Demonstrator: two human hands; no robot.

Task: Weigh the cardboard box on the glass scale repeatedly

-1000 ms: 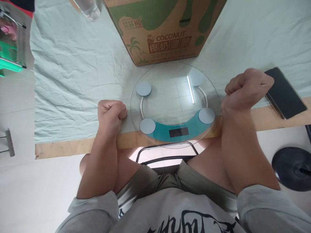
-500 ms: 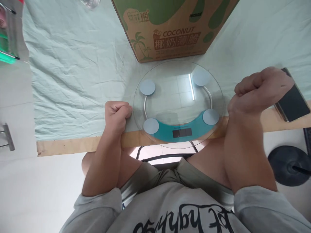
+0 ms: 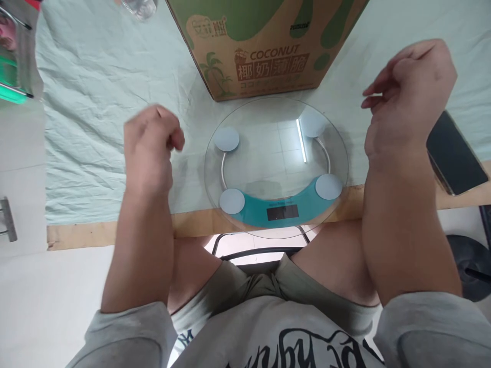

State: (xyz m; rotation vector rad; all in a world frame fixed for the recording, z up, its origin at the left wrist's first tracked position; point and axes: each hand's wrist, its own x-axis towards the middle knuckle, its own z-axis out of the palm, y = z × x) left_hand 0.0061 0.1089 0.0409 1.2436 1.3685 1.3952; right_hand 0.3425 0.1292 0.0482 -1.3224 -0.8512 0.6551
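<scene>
A round glass bathroom scale with a teal strip and a dark display lies at the table's front edge, between my two hands. My left hand is to its left, apart from it, with the fingers curled in and nothing seen in them; it is slightly blurred. On the other side, my right hand is raised above the cloth, palm turned inward. Its fingers are loosely bent with a gap at the tips, and they hold nothing. A smartphone lies beside my right wrist, partly covered by the forearm.
Just behind the scale stands a large cardboard box printed with "COCONUT". A clear object sits at the top edge. Pale green cloth covers the table, with a wooden edge along the front. A rack with a green container is at far left.
Both hands have lifted and moved farther from me, the left also outward. The right fist has loosened. The scale and box stay put, while the view has shifted slightly.
</scene>
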